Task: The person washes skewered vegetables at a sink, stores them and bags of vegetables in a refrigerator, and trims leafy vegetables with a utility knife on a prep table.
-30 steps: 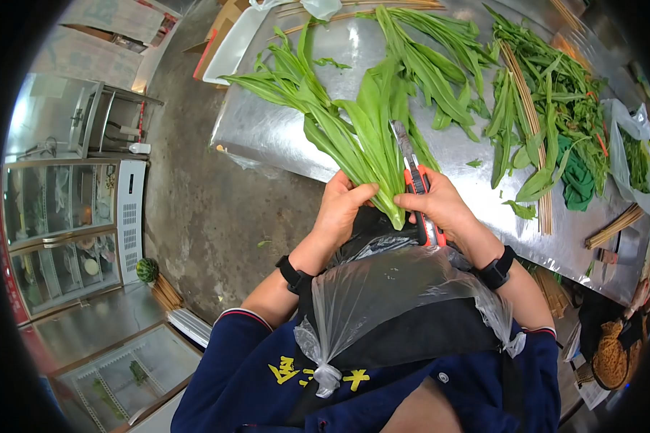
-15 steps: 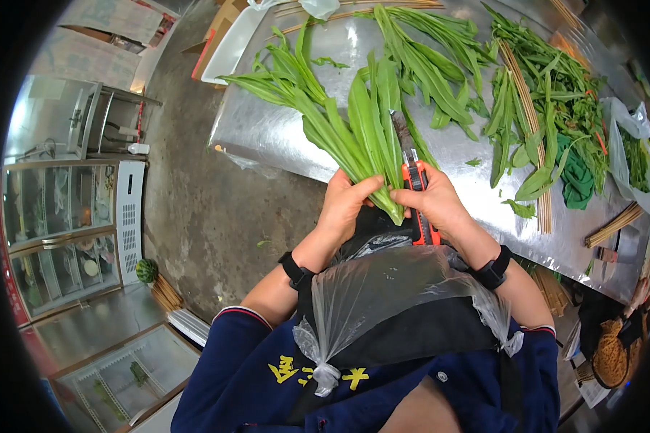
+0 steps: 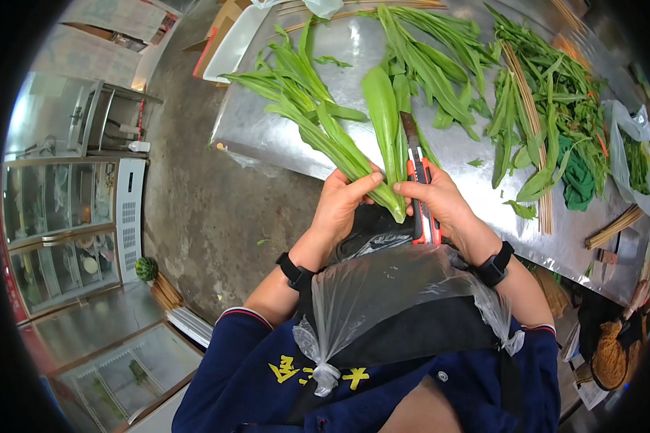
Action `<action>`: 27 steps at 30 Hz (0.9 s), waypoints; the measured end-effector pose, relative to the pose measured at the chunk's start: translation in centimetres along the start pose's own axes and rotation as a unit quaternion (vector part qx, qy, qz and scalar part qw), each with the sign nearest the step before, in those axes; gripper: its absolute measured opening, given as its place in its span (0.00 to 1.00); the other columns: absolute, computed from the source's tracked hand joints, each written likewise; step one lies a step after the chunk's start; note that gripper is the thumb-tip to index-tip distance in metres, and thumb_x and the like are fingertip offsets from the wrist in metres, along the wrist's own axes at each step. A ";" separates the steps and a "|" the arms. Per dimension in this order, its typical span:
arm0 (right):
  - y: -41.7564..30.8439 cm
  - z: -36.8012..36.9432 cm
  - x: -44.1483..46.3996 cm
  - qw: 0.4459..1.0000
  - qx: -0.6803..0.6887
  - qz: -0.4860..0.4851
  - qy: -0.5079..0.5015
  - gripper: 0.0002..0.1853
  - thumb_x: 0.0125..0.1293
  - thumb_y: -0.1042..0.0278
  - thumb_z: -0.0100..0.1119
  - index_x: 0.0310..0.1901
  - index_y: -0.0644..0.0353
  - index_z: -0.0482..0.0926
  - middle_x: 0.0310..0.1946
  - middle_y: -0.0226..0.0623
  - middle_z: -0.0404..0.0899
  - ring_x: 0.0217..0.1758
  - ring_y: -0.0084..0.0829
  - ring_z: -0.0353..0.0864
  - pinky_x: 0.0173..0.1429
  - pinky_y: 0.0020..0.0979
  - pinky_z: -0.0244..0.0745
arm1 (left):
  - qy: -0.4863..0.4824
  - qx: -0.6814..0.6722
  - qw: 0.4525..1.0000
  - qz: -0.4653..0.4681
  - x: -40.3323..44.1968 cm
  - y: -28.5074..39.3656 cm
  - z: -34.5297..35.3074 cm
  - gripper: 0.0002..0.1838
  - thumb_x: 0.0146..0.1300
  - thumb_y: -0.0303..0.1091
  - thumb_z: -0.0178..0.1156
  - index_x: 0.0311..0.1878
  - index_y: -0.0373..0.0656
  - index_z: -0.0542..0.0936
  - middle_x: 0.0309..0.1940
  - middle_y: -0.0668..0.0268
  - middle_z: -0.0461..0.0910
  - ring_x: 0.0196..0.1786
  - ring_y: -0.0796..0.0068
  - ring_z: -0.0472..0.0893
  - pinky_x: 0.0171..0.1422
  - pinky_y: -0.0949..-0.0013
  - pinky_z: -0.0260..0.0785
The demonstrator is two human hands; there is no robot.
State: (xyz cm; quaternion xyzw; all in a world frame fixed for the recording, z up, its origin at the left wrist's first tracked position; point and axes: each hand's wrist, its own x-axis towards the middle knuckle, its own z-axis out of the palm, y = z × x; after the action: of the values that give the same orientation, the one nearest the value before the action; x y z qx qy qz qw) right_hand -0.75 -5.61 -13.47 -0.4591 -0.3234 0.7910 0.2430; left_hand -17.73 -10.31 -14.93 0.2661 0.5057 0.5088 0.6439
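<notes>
My left hand (image 3: 341,204) is closed round the lower stems of a head of long-leafed lettuce (image 3: 337,146), its pale cut base pointing toward me. My right hand (image 3: 440,202) has its thumb on the same base, beside a broad leaf (image 3: 383,108) that stands apart from the left-hand leaves. Also in the right hand is an orange-and-black utility knife (image 3: 419,177), its dark, stained blade out and pointing away from me. The fingers under the stems are partly hidden.
Loose leaves (image 3: 440,65) lie on the steel table (image 3: 307,148), with a pile of greens (image 3: 556,94), bamboo sticks (image 3: 545,206), a green cloth (image 3: 577,180) and a plastic bag (image 3: 624,119) to the right. A white tray (image 3: 231,47) is at the table's far left corner. Glass-door fridges (image 3: 62,238) stand left.
The lettuce leaves have parted: the broad leaf now stands separate near the knife, while the others lean left in my left hand. Both hands stay almost in place.
</notes>
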 end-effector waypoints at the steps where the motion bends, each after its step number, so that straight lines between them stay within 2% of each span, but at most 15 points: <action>1: 0.0 0.1 0.0 1.000 -0.007 -0.004 0.000 0.10 0.51 0.75 0.62 0.35 0.60 0.72 0.21 0.28 0.72 0.21 0.19 0.70 0.23 0.21 0.69 | -0.019 -0.020 1.000 -0.006 -0.1 0.2 0.0 0.10 0.56 0.32 0.60 0.41 0.43 0.75 0.32 0.71 0.77 0.34 0.81 0.74 0.36 0.75 0.62; 8: -1.2 0.6 0.0 0.998 -0.050 -0.023 -0.001 0.10 0.51 0.76 0.60 0.35 0.62 0.72 0.21 0.28 0.71 0.21 0.19 0.70 0.23 0.22 0.68 | -0.084 -0.056 0.995 -0.020 0.0 0.5 -0.4 0.14 0.55 0.31 0.61 0.45 0.42 0.74 0.37 0.68 0.78 0.38 0.79 0.74 0.39 0.75 0.61; 12: -1.4 0.6 0.4 0.999 -0.051 -0.015 -0.010 0.11 0.51 0.75 0.61 0.36 0.62 0.72 0.22 0.28 0.72 0.21 0.19 0.71 0.24 0.22 0.69 | -0.064 -0.050 0.997 -0.016 0.3 0.7 -0.8 0.16 0.55 0.29 0.61 0.47 0.41 0.74 0.38 0.68 0.78 0.38 0.80 0.75 0.39 0.75 0.62; 14: -1.5 1.1 0.2 0.994 -0.104 -0.045 -0.002 0.15 0.50 0.75 0.64 0.40 0.61 0.72 0.24 0.27 0.73 0.20 0.17 0.70 0.22 0.18 0.67 | -0.027 0.010 1.000 0.011 0.3 0.6 -0.8 0.14 0.54 0.28 0.60 0.46 0.41 0.75 0.37 0.68 0.79 0.37 0.81 0.75 0.38 0.77 0.63; 17: -0.9 0.8 0.8 0.984 -0.165 -0.061 -0.008 0.15 0.50 0.74 0.65 0.39 0.61 0.72 0.26 0.27 0.74 0.21 0.16 0.71 0.23 0.18 0.67 | -0.032 0.018 0.999 0.036 0.6 0.2 -0.9 0.12 0.54 0.28 0.61 0.43 0.41 0.76 0.34 0.70 0.79 0.34 0.83 0.75 0.35 0.80 0.62; 21: -0.8 0.8 0.9 0.988 -0.145 -0.047 0.004 0.14 0.49 0.75 0.65 0.38 0.61 0.73 0.25 0.26 0.74 0.21 0.16 0.71 0.23 0.18 0.67 | -0.015 0.027 0.998 0.046 0.4 0.0 -0.7 0.10 0.53 0.27 0.62 0.40 0.41 0.77 0.32 0.71 0.79 0.31 0.84 0.74 0.33 0.80 0.62; 27: -0.9 0.8 0.8 0.990 -0.136 -0.037 -0.007 0.10 0.50 0.75 0.63 0.34 0.60 0.72 0.22 0.27 0.73 0.20 0.16 0.71 0.22 0.19 0.67 | 0.003 0.002 1.000 0.012 0.2 0.3 0.2 0.09 0.51 0.28 0.64 0.36 0.40 0.78 0.28 0.72 0.77 0.26 0.86 0.70 0.29 0.81 0.60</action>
State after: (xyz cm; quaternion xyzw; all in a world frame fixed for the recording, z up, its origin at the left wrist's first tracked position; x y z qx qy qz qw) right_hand -1.76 -4.70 -13.02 -0.4700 -0.4464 0.7334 0.2046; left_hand -17.72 -9.96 -14.68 0.2717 0.5051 0.5162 0.6361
